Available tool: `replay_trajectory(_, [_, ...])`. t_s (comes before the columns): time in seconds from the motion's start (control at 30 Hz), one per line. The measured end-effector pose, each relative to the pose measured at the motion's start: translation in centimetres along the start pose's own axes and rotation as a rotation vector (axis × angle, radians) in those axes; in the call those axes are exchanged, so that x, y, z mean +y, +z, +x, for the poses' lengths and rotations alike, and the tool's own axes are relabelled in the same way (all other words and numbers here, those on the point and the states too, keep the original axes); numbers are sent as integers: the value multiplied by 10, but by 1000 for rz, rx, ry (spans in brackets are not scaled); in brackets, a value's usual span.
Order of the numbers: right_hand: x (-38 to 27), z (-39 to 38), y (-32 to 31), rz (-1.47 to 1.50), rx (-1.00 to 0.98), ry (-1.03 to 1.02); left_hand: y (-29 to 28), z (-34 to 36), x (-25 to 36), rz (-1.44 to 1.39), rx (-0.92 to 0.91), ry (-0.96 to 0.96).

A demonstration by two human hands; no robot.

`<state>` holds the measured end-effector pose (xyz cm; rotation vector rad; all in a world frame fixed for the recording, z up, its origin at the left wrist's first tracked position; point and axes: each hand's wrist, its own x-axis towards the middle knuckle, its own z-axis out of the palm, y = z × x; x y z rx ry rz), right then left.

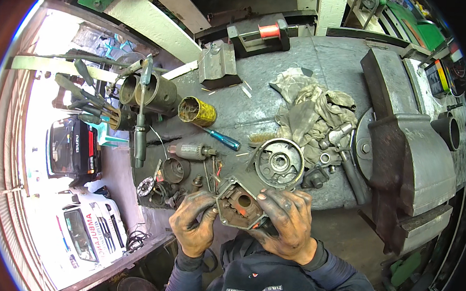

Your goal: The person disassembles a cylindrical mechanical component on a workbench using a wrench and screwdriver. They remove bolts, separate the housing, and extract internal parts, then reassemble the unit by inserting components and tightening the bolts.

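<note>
My two hands hold a grimy metal housing (232,216) at the bench's near edge, its open, angular side turned up. Inside it are a brownish cavity, a round hole and an orange patch. My left hand (192,225) pinches the left rim, fingers curled and blackened with grease. My right hand (289,223) grips the right side, its thumb underneath and fingers over the top edge. Just beyond the housing lies a round metal part with a toothed centre (280,161). Near my left hand sit an armature (190,152), a metal ring (176,171) and small dark parts.
On the dark workbench (246,106) lie a blue-handled screwdriver (222,139), a yellow can (205,113), crumpled rags (304,118) and a hammer (336,136). A large metal vise (413,156) stands at right. Tools fill cylinders (164,96) at left; vehicles stand outside.
</note>
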<state>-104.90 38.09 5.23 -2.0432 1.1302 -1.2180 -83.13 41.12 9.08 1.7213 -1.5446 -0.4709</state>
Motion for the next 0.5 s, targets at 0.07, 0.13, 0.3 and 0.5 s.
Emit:
replay_trajectory(0.07, [0, 1, -2, 20, -13, 12, 0, 1, 2, -10, -1, -10])
replay_trajectory(0.13, [0, 2, -6, 13, -41, 17, 1, 2, 4, -12, 4, -25])
replay_trajectory(0.3, [-1, 9, -11, 36, -73, 41, -3, 4, 1, -48, -39, 8])
replay_trajectory(0.5, [12, 27, -23, 144, -198, 69, -8, -4, -3, -113, -92, 7])
